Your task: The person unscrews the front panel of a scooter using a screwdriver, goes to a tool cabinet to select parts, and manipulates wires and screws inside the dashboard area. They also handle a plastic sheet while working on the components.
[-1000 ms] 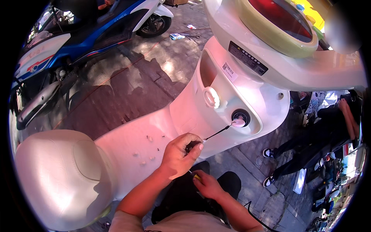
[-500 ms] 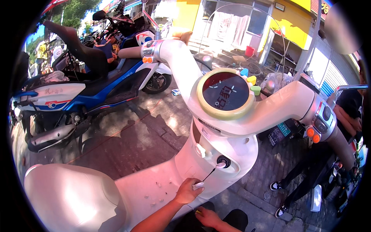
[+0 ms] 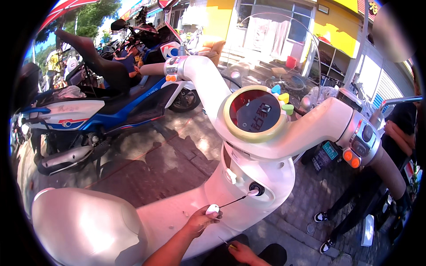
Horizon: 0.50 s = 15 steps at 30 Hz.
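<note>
My left hand holds a white key fob between thumb and fingers. A dark cord runs from it to the key in the black ignition lock of a cream scooter. My right hand, low at the bottom edge, is closed on a yellow-handled screwdriver, its thin shaft pointing up-left. Above them is the scooter's round display in a pale green rim, showing dark segments. Beside my left arm lie the pale floorboard and the seat.
A blue-and-white scooter stands on paving at left, other two-wheelers behind it. Cream handlebars spread above my hands. A person in dark clothes stands close at right. A yellow storefront with steps is behind.
My view has tilted up, bringing handlebars, display and storefront into sight. My left hand has shifted down and left, turning the fob face-up with the cord stretched.
</note>
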Each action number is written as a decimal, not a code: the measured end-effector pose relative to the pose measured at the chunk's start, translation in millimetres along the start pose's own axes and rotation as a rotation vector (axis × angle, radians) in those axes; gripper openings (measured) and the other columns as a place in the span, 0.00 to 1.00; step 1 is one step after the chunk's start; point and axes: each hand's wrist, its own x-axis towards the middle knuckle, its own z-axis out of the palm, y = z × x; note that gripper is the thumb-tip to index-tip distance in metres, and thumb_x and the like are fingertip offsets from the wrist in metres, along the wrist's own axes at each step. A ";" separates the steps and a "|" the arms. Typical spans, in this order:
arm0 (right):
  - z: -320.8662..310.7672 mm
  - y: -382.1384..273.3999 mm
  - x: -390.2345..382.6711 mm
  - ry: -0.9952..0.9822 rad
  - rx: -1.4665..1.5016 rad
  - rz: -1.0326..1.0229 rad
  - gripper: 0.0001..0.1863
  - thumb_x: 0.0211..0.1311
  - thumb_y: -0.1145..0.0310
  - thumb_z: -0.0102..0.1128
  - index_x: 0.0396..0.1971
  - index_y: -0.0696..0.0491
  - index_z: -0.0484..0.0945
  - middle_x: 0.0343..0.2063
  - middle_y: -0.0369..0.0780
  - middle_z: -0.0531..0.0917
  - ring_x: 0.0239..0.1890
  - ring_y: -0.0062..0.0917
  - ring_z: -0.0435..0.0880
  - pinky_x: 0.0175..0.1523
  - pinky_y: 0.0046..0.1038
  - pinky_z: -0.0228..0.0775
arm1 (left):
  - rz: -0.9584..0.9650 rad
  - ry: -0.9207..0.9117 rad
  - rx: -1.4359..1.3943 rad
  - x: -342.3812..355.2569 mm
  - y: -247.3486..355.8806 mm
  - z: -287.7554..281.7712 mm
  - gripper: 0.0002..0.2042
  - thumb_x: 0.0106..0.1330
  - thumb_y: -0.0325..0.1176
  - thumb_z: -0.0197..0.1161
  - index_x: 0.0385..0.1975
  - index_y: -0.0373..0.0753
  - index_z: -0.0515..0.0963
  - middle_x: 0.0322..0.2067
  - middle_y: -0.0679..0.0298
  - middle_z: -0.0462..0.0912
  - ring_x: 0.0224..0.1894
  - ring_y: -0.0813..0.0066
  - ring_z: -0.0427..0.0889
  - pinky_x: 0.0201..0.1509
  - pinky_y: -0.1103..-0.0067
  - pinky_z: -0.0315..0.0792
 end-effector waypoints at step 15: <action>-66.6 -165.7 -36.8 0.381 0.320 -0.370 0.22 0.65 0.64 0.67 0.59 0.50 0.80 0.40 0.44 0.86 0.36 0.35 0.86 0.43 0.34 0.78 | 0.405 0.051 0.161 -42.2 15.4 46.0 0.18 0.64 0.27 0.65 0.54 0.31 0.77 0.59 0.56 0.79 0.62 0.59 0.77 0.66 0.61 0.72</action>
